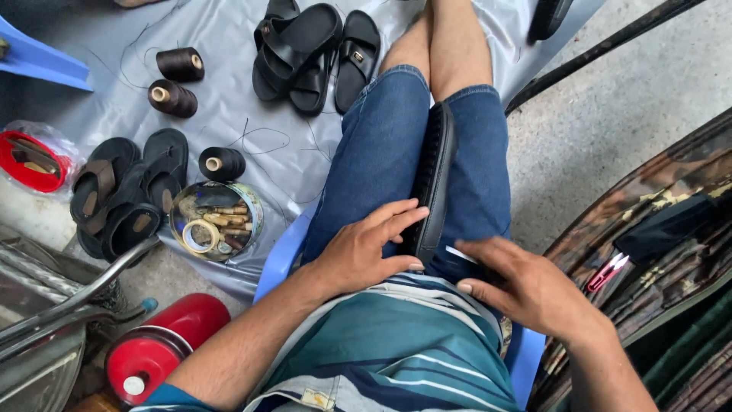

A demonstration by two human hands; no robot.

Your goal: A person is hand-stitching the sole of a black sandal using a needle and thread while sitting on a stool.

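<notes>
**Sole clamped between the knees, both hands at its near end**

Between the thighs stands a black sole [433,179] on edge, its near end hidden behind the left hand [366,248] and its lower side buried between the denim legs. What lies under the right hand [530,286] is hard to make out; a thin pale sliver shows just beyond its fingers, and whether that hand holds anything I cannot tell. The blue stool [276,259] shows only at its edges.

Left of the leg, a grey sheet [229,46] is crowded: thread spools [180,64], sandals [122,191] and a round tin [216,221] sit close together, the tin near the stool. A red cylinder [164,347] lies near the left forearm. To the right there is bare concrete [602,114].

The left hand lies flat, fingers spread loosely, fingertips touching the sole and gripping nothing. The right hand hovers palm down, fingers half curled, near the sole.
</notes>
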